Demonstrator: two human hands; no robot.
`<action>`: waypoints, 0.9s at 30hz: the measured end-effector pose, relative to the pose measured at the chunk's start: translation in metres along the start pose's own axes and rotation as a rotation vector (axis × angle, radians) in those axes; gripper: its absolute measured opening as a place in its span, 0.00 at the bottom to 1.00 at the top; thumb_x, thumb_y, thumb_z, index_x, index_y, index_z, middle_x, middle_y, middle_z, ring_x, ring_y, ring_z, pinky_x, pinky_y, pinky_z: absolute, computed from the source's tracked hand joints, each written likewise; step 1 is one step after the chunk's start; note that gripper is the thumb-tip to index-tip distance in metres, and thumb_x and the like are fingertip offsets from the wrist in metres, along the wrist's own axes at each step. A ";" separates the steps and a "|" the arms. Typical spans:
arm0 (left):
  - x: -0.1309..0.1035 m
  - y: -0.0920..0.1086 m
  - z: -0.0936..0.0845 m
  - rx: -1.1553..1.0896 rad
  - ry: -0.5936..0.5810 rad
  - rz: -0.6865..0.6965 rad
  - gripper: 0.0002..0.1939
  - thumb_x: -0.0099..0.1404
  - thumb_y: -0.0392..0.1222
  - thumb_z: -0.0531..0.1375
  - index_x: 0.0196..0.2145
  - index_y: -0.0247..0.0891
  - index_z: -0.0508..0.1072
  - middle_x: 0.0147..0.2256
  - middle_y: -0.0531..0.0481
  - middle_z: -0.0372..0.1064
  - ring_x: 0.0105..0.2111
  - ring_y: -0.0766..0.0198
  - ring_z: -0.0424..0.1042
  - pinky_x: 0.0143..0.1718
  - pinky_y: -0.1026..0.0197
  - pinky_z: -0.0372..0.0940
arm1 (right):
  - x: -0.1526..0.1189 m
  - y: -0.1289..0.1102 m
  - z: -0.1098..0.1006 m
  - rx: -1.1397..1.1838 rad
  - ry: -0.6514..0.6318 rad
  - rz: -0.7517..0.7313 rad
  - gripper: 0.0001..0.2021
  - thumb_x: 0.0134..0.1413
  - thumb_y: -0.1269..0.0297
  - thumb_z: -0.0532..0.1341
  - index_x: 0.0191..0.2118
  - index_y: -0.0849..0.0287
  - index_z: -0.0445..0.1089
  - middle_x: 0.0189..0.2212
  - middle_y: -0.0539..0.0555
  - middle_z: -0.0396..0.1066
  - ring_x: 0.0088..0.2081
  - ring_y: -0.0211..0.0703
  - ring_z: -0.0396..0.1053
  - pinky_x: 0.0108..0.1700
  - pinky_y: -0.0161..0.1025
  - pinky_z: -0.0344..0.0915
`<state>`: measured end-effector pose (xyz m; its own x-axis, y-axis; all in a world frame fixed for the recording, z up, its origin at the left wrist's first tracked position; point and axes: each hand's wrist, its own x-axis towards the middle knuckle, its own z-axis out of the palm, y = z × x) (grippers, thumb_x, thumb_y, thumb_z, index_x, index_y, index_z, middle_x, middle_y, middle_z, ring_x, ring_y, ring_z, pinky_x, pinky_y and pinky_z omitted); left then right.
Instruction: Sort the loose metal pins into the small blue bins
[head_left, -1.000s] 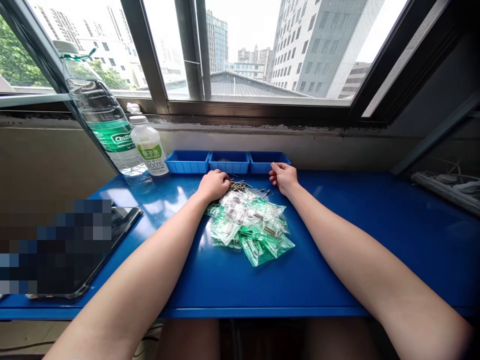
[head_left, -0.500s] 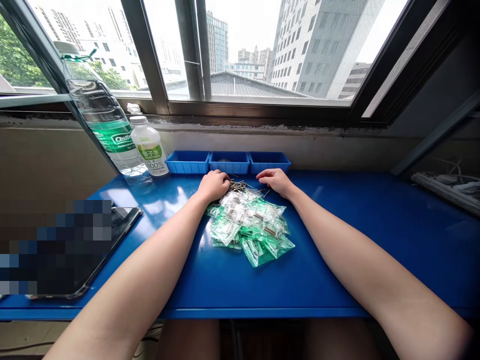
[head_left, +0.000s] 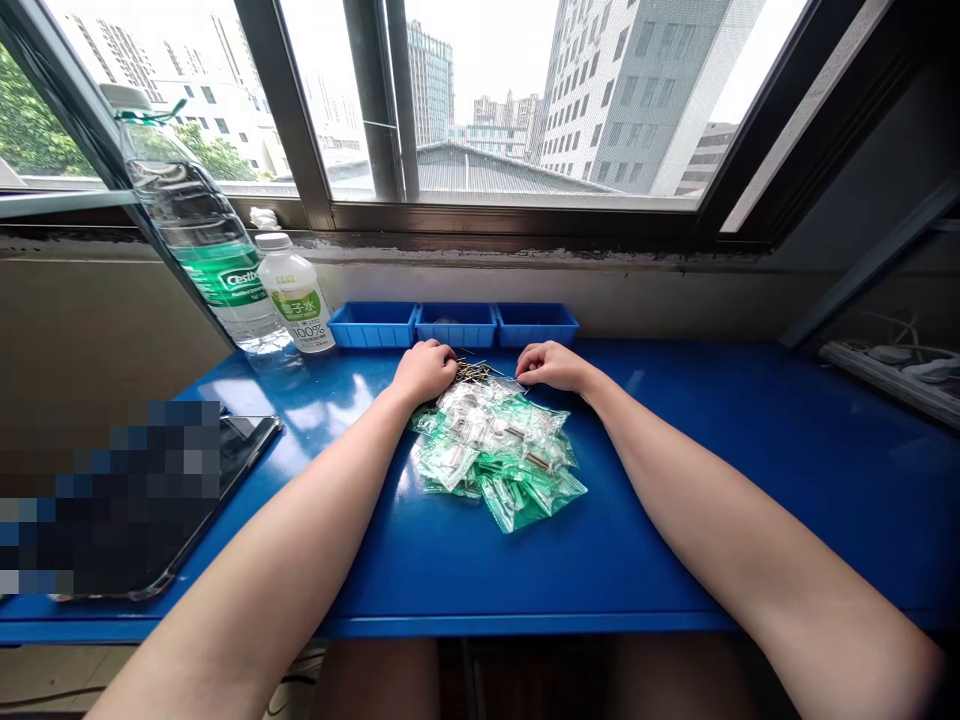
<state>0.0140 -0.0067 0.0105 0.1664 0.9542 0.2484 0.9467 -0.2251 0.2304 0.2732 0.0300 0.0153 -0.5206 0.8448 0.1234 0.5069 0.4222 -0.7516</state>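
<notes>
My left hand (head_left: 426, 370) rests on the desk, fingers curled against the left side of a small pile of thin brass-coloured screws or pins (head_left: 474, 372). What its fingertips hold, if anything, is hidden. Right of the pile, my right hand (head_left: 553, 366) is closed, its fingers bent down to the desktop beside the loose metal pieces. I cannot make out what is between those fingertips. Nearer to me, between my forearms, lies a heap of clear and green plastic packets (head_left: 502, 440), some with brass-coloured pieces inside.
Three blue bins (head_left: 456, 325) stand in a row behind the hands. A large water bottle (head_left: 217, 250) and a smaller bottle (head_left: 296, 295) stand at the back left. A dark tablet (head_left: 150, 520) lies left on the blue desk (head_left: 712, 450). A power strip (head_left: 892, 370) is at the right.
My right hand's fingers, stretched toward the pile before, have bent down and drawn together at the desktop by the loose pieces. The left hand stays against the pile.
</notes>
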 end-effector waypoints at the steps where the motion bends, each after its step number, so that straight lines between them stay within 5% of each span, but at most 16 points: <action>1: 0.000 0.000 0.000 -0.001 0.001 -0.001 0.20 0.66 0.42 0.49 0.43 0.39 0.80 0.47 0.42 0.73 0.51 0.50 0.69 0.55 0.51 0.64 | 0.000 0.000 0.000 0.014 -0.001 0.007 0.03 0.37 0.66 0.68 0.24 0.59 0.78 0.31 0.52 0.74 0.28 0.38 0.67 0.31 0.35 0.62; 10: 0.001 -0.001 0.002 -0.003 0.009 0.004 0.19 0.65 0.42 0.50 0.43 0.38 0.80 0.46 0.43 0.74 0.50 0.50 0.70 0.54 0.52 0.65 | -0.001 -0.005 0.004 0.209 0.028 0.129 0.10 0.48 0.59 0.68 0.28 0.61 0.75 0.23 0.51 0.71 0.25 0.35 0.61 0.31 0.35 0.58; 14: 0.001 -0.001 0.001 0.004 0.007 -0.002 0.19 0.65 0.42 0.50 0.43 0.39 0.80 0.46 0.43 0.74 0.50 0.51 0.70 0.53 0.53 0.65 | 0.003 -0.005 0.008 0.233 0.105 0.153 0.19 0.57 0.54 0.64 0.22 0.62 0.73 0.26 0.55 0.74 0.27 0.36 0.64 0.34 0.35 0.61; 18: 0.001 -0.001 0.001 0.001 0.007 -0.002 0.19 0.65 0.42 0.50 0.43 0.39 0.80 0.46 0.43 0.74 0.50 0.51 0.70 0.54 0.53 0.64 | 0.006 -0.001 0.012 0.317 0.191 0.166 0.26 0.56 0.51 0.64 0.14 0.61 0.68 0.26 0.58 0.76 0.27 0.36 0.67 0.29 0.33 0.61; 27: 0.000 -0.001 0.002 0.001 0.008 -0.003 0.20 0.65 0.42 0.50 0.43 0.38 0.80 0.46 0.43 0.74 0.49 0.50 0.70 0.53 0.51 0.65 | -0.002 0.000 0.002 0.681 0.304 0.254 0.11 0.44 0.68 0.68 0.17 0.66 0.71 0.17 0.60 0.73 0.20 0.40 0.70 0.16 0.30 0.58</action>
<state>0.0134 -0.0057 0.0089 0.1616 0.9533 0.2553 0.9475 -0.2222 0.2300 0.2729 0.0274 0.0133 -0.1852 0.9827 -0.0070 0.0016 -0.0068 -1.0000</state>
